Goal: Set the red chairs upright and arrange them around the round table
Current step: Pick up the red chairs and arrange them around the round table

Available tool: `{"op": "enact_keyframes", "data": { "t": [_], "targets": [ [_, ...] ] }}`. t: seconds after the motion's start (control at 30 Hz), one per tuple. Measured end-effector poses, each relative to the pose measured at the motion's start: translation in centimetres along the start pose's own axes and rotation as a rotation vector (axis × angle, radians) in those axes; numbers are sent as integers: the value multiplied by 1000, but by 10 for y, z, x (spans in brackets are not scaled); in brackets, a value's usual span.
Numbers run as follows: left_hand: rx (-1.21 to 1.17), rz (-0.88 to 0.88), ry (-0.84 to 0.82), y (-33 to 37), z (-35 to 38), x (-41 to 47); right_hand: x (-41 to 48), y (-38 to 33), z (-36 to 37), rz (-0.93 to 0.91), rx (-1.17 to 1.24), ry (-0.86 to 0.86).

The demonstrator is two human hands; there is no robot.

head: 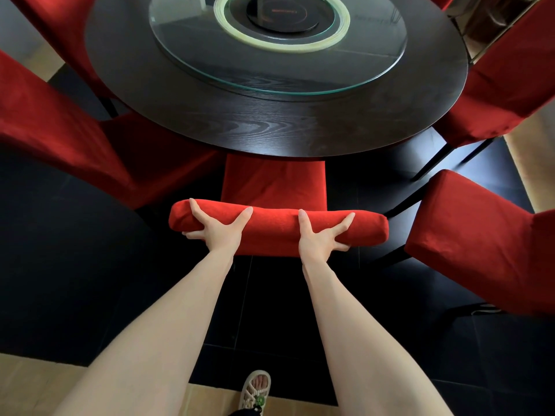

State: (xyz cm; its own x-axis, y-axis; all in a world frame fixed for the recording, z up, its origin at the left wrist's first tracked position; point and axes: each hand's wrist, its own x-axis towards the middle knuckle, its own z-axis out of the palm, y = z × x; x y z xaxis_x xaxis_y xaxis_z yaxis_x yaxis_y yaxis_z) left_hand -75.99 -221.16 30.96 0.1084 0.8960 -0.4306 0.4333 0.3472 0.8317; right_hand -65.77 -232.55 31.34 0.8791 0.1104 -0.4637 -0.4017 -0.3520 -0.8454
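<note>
Two hands on the centre red chair [279,228]: left hand [216,228] and right hand [322,235] both clasp the padded top edge of its backrest, set apart along the rail, thumbs and forefingers spread over the fabric and the remaining fingers curled around the near side. Grip firm on both sides; neither palm is lifted off. This chair stands upright, with its seat pushed partly under the near rim of the round table [270,133], directly in front of the person. A glass turntable [210,70] sits on the dark wood top, with a black disc [282,13] at its centre. Chair at left [60,121] is drawn in against the table, seat partly beneath the rim. Far chair at right [510,85] also sits close to the rim. Near chair at right [480,235] is just beside the centre chair and off the table edge; upright or tilted cannot be told under the wide-angle distortion. Dark floor tiles [90,265] lie beneath everything. One sandalled foot [256,391] shows at the bottom edge, between the forearms.
</note>
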Motion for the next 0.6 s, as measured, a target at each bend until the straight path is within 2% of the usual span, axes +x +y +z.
{"op": "enact_keyframes", "data": {
  "t": [0.6],
  "targets": [
    [-6,-108,-42,8,-9,-15,-11,-8,-25,69,-121,-36]
  ]
}}
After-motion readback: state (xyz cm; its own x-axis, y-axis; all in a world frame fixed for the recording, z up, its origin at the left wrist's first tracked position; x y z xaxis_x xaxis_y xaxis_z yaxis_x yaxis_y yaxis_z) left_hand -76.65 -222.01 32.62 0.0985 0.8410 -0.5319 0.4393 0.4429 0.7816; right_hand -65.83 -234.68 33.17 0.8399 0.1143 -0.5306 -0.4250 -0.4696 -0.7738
